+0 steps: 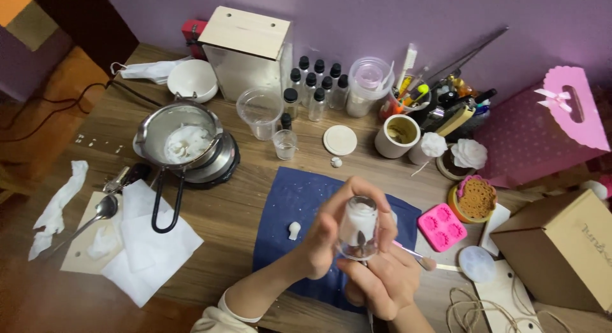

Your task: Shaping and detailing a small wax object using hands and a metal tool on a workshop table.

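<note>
Both hands (357, 256) cup what seems a glass jar (359, 229).

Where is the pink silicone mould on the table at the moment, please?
In the head view, the pink silicone mould lies right of the hands, just off the blue mat, below the round woven coaster.

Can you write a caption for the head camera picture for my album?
Both hands, left hand and right hand, hold a small glass jar above a blue mat.
</note>
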